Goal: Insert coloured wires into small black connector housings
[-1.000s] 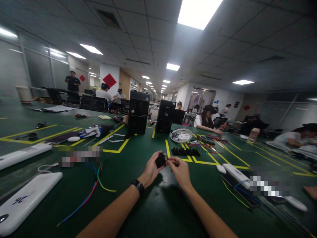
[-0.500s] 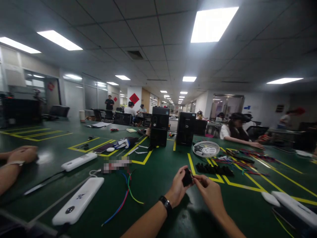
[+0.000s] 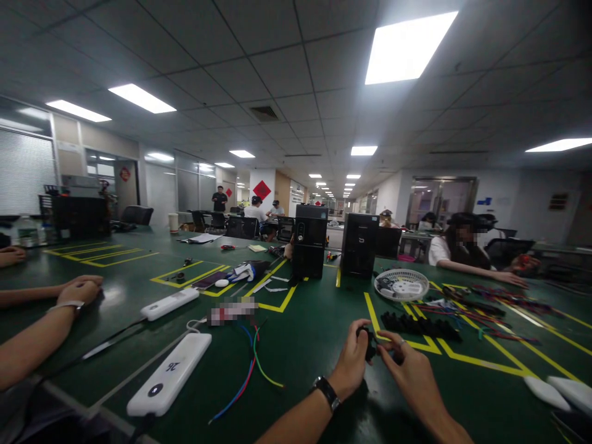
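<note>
Just above the green table, my left hand [image 3: 352, 361] grips a small black part [image 3: 370, 346] between thumb and fingers. Most of the part is hidden by the fingers, so its kind is unclear. The thumb and forefinger of my right hand [image 3: 409, 367] are pinched together at the part's right edge; anything tiny between them is too small to make out. Beyond my hands lies a row of similar-looking black parts [image 3: 420, 325]. A white round basket [image 3: 401, 285] with white discs inside stands behind that row.
Red, blue and green wires [image 3: 252, 361] lie left of my hands, beside a white power bank [image 3: 171, 373]. Two black computer towers [image 3: 311, 243] stand farther back. Wire bundles [image 3: 490, 308] spread to the right. Another person's hands [image 3: 78, 293] rest at left; a co-worker [image 3: 457, 246] sits right.
The view has swung left, so everything appears farther right. In my left hand the black part has turned, showing a narrower side. My right fingers stay at its edge.
</note>
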Motion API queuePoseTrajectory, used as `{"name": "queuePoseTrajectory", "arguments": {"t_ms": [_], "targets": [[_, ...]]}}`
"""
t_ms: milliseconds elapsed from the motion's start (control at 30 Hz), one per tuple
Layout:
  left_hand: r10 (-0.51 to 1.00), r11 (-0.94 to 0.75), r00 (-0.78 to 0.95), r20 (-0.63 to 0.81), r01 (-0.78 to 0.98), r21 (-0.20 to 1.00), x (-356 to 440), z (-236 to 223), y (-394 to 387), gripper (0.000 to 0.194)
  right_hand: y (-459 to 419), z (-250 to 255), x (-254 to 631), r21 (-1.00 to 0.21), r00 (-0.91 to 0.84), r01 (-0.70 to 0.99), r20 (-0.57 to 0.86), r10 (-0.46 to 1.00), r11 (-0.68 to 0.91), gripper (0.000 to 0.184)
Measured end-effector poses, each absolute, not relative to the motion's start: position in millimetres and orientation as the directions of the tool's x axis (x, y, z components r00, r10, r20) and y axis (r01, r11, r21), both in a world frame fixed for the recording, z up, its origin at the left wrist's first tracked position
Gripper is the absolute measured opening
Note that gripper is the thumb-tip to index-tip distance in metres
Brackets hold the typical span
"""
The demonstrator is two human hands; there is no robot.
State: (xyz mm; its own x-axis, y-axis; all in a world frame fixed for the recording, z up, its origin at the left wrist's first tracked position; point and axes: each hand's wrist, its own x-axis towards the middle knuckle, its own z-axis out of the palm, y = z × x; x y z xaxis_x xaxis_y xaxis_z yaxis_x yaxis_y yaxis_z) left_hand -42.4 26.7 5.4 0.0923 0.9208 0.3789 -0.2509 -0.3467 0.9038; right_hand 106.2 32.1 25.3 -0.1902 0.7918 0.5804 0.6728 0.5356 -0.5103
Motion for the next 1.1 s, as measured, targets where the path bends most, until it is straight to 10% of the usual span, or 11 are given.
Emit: {"name": "queuePoseTrajectory", "arguments": {"t_ms": [667,1100], "targets": [[0.962,-0.255,0.063,0.267,-0.151,0.955,-35,9,28,0.056,32,26,114,-0.439,-0.407,0.603,0.549,0.73,0.666,0.035],[0.963,-0.153,0.148,0.224,-0.384,0.91,-37,10,32,0.056,33,25,114,-0.448,-0.409,0.561,0.58,0.704,0.696,0.036]]}}
